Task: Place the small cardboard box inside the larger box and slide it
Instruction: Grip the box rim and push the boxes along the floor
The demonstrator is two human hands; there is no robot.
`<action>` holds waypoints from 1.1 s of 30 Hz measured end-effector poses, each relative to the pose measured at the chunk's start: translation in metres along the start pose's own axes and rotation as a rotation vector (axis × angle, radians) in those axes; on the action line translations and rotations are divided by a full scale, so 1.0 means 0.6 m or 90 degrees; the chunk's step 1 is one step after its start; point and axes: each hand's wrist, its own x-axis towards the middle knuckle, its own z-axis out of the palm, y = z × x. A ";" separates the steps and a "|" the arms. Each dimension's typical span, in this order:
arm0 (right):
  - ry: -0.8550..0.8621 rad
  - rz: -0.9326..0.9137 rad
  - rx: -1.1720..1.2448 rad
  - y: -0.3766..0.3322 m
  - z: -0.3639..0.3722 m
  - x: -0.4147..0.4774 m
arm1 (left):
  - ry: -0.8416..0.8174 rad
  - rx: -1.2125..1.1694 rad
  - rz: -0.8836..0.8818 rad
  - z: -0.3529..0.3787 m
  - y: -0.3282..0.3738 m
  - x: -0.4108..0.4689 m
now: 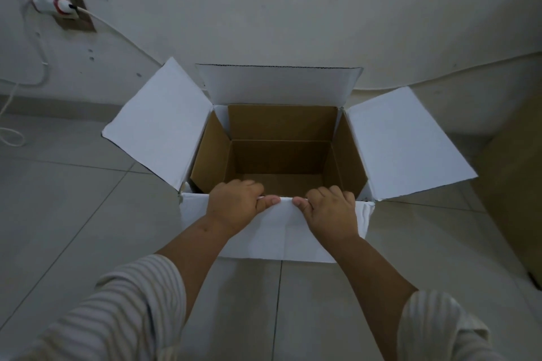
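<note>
A larger white cardboard box stands on the tiled floor against the wall, with all its flaps spread open. A smaller brown cardboard box sits inside it, open at the top and empty; thin white gaps show at its far corners. My left hand and my right hand grip the near top edge of the white box side by side. The fingers curl over into the opening and the thumbs press on the folded-down near flap. I cannot tell whether the fingers also hold the brown box's near wall.
The wall rises directly behind the box. A wall socket with a plug is at the upper left, and its white cable runs down behind the box. A tan piece of furniture stands at the right. Grey floor tiles surround the box.
</note>
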 end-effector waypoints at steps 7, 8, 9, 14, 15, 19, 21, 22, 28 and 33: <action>0.033 0.022 -0.003 0.093 -0.015 -0.010 | 0.035 0.007 0.028 0.015 0.086 0.038; 0.035 0.025 -0.003 0.104 -0.016 -0.010 | 0.043 0.004 0.032 0.018 0.096 0.044; 0.039 0.028 -0.001 0.114 -0.018 -0.009 | 0.050 0.001 0.037 0.020 0.104 0.049; 0.067 0.040 -0.001 0.171 -0.027 -0.002 | 0.041 -0.003 0.059 0.024 0.154 0.082; 0.072 0.042 -0.004 0.184 -0.029 -0.001 | 0.040 -0.004 0.060 0.025 0.166 0.091; 0.119 0.050 -0.012 0.241 -0.027 0.014 | 0.043 -0.003 0.076 0.040 0.207 0.131; 0.140 0.051 -0.016 0.265 -0.025 0.023 | 0.037 -0.008 0.085 0.044 0.223 0.153; 0.147 0.054 -0.017 0.273 -0.025 0.026 | 0.033 -0.009 0.086 0.044 0.229 0.162; 0.124 0.053 -0.027 0.279 -0.032 0.031 | -0.028 -0.008 0.051 0.033 0.246 0.172; 0.100 0.049 -0.021 0.276 -0.045 0.031 | -0.110 -0.044 0.033 0.010 0.251 0.172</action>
